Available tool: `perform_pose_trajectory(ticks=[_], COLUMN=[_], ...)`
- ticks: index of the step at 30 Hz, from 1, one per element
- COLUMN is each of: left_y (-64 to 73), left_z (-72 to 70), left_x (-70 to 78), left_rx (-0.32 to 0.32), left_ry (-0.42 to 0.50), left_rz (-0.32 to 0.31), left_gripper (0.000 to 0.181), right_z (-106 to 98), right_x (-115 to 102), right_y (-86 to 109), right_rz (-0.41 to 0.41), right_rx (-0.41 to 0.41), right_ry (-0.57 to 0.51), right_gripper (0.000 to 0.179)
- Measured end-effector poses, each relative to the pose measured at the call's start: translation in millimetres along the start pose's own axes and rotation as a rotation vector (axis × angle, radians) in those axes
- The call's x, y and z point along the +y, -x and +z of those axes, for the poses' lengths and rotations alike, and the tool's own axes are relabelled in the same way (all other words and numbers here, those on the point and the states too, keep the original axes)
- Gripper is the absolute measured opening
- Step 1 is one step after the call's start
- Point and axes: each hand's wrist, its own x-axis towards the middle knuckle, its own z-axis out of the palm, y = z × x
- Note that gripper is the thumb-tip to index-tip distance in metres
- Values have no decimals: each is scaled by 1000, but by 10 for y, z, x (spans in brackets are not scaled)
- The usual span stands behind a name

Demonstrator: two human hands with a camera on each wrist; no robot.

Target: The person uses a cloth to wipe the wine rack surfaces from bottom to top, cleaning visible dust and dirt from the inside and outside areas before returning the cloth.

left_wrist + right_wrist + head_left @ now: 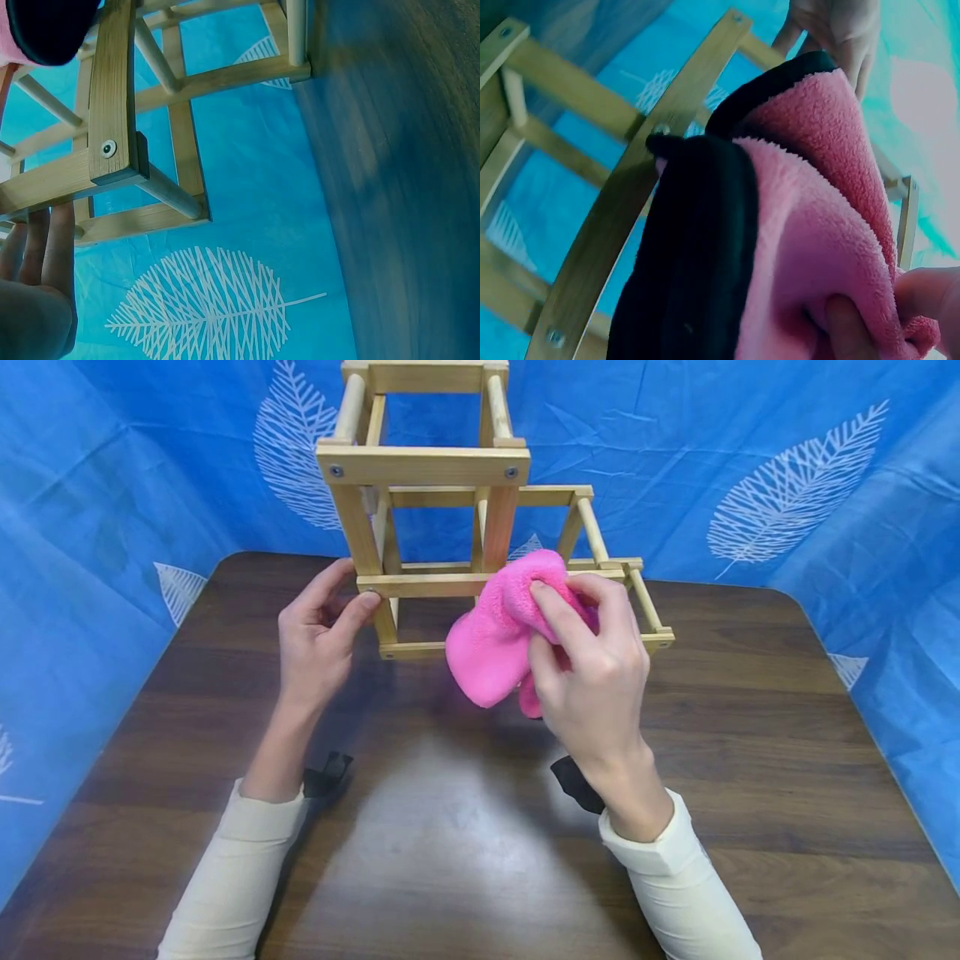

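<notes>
Right hand (pixel 596 668): pinched a fluffy pink cloth with black edging (pixel 487 647) between thumb and fingers.
Left hand (pixel 318 627): gripped a stepped pale-wood rack (pixel 427 585) of flat bars and round rods at its left front upright, thumb in front, fingers behind.
Cloth: hung forward and left of the right hand, the nearer one, before the rack's right front upright; its long axis slanted from upper right to lower left. Contact with the wood could not be told.
Rack: stood on the dark brown wood-grain counter (pixel 450 827), tallest at left, stepping down rightward.
Backdrop: blue fabric with white leaf prints (pixel 645 460) hung behind.
</notes>
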Motion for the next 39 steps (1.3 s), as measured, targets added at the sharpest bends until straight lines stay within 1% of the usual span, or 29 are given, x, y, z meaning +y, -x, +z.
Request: perform_pose_trajectory(ticks=[4, 7, 12, 15, 20, 23, 26, 27, 30, 33, 35, 39], left_y=[-5, -8, 1, 4, -8, -13, -14, -14, -13, -13, -13, -21], left_z=[0, -7, -11, -15, -23, -36, -45, -47, -47, -46, -43, -37], left_x=[-24, -39, -36, -25, -4, -8, -11, -14, -18, -31, -36, -41], left_rx=[-3, -11, -7, -16, -29, -38, -42, -44, -44, -46, -46, -46], left_ry=[32, 42, 51, 52, 64, 59, 52, 50, 54, 68, 80, 110], left_rz=[22, 34, 16, 2, -20, -21, -37, -43, -51, -46, -40, -25], left_gripper=[37, 38, 38, 38, 36, 36, 37, 37, 37, 38, 39, 39], right_z=[-116, -193, -322, -413, -566, -624, -634, -626, -573, -491, -435, -348], right_x=[99, 172, 301, 392, 570, 672, 744, 756, 748, 689, 640, 551], right_y=[20, 31, 38, 29, 12, -4, -13, -11, 15, 53, 72, 100], right_rz=[51, 90, 133, 158, 231, 267, 288, 291, 282, 252, 232, 216], right_rx=[-7, 11, 48, 76, 125, 172, 215, 217, 194, 138, 119, 133], right_ry=[9, 18, 77, 106, 114, 134, 165, 170, 156, 124, 113, 111], right_gripper=[29, 29, 30, 30, 31, 30, 30, 30, 30, 31, 32, 33])
